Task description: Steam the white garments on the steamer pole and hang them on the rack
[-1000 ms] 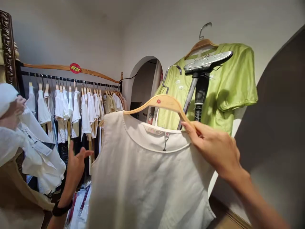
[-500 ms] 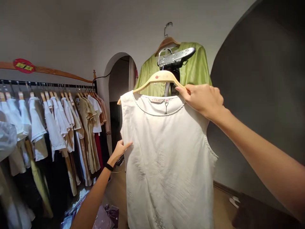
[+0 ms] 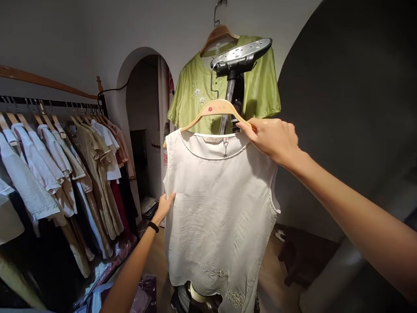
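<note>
My left hand (image 3: 164, 207), empty a second earlier, pinched the white sleeveless cloth top (image 3: 208, 200); my right hand (image 3: 273, 135) gripped its curved pale-wood hanger (image 3: 217, 108), both steadying it.

Sleeveless white top (image 3: 208, 195) on a pale wooden hanger (image 3: 224, 105)
The top hangs upright with its front showing, a label (image 3: 212, 139) and small tag (image 3: 226, 140) inside its rounded neckline, fine creases across the body and embroidery (image 3: 235, 298) towards the hem; the hanger bears a red mark, its metal hook pointing up.
</note>
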Action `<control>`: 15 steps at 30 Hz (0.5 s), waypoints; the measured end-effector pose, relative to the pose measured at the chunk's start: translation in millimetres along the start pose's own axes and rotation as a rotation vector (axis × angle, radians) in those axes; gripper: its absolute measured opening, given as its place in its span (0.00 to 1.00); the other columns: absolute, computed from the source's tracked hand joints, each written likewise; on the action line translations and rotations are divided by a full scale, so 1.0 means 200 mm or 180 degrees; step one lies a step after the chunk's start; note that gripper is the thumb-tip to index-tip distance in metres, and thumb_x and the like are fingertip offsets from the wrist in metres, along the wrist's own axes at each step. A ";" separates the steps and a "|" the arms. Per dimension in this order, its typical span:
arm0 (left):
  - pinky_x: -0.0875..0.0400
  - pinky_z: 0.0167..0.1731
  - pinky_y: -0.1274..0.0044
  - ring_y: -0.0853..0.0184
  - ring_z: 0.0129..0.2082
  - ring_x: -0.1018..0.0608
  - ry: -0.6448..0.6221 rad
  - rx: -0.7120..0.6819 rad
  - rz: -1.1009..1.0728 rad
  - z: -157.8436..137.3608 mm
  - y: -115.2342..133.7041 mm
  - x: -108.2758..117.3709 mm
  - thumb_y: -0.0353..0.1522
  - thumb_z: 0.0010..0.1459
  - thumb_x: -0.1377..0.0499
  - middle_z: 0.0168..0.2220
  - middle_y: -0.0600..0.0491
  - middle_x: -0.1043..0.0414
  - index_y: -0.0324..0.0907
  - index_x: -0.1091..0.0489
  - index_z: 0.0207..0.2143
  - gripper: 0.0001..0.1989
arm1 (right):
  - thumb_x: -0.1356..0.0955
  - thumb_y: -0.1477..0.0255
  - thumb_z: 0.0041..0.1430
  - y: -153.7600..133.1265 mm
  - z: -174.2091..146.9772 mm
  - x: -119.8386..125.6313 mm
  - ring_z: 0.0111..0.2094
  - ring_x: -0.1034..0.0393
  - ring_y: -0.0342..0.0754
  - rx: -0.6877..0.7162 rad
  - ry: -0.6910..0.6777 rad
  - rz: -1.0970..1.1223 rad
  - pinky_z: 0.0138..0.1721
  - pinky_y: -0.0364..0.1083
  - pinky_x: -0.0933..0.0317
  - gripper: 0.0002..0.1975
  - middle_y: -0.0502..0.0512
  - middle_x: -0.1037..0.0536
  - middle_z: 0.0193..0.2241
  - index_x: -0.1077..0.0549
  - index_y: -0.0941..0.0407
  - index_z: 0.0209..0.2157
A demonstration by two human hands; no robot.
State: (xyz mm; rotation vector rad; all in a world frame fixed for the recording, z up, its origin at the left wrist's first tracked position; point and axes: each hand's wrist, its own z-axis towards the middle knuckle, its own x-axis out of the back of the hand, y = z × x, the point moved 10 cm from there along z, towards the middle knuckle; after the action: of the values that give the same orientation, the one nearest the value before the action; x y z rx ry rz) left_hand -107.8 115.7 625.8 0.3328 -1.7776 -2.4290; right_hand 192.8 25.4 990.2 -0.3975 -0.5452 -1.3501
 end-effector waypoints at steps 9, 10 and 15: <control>0.34 0.32 0.76 0.62 0.32 0.27 0.0128 -0.0123 0.0010 0.07 -0.06 0.09 0.52 0.44 0.36 0.29 0.49 0.27 0.34 0.28 0.30 0.27 | 0.46 0.53 0.67 0.03 -0.02 0.03 0.45 0.31 0.51 0.0216 -0.0166 0.0633 0.40 0.45 0.44 0.28 0.61 0.23 0.43 0.25 0.57 0.48; 0.34 0.31 0.77 0.63 0.31 0.27 0.0209 -0.0083 0.0021 0.07 -0.07 0.11 0.53 0.42 0.35 0.27 0.50 0.28 0.34 0.28 0.28 0.28 | 0.46 0.55 0.67 0.08 -0.06 0.05 0.49 0.32 0.51 0.0227 -0.0100 0.0823 0.44 0.45 0.43 0.27 0.61 0.25 0.48 0.27 0.57 0.51; 0.33 0.30 0.77 0.63 0.31 0.27 0.0364 0.0087 0.0039 0.04 -0.18 0.18 0.56 0.37 0.35 0.25 0.51 0.29 0.36 0.29 0.25 0.31 | 0.38 0.53 0.63 0.53 -0.63 0.04 0.39 0.26 0.51 -0.0826 0.0473 0.1497 0.40 0.48 0.35 0.19 0.59 0.22 0.43 0.25 0.49 0.46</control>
State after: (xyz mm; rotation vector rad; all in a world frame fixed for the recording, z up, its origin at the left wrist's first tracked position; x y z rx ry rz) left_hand -143.5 126.0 589.9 0.4526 -1.7608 -2.3289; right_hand 314.9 -32.9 895.6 -0.5909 -0.1356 -0.9838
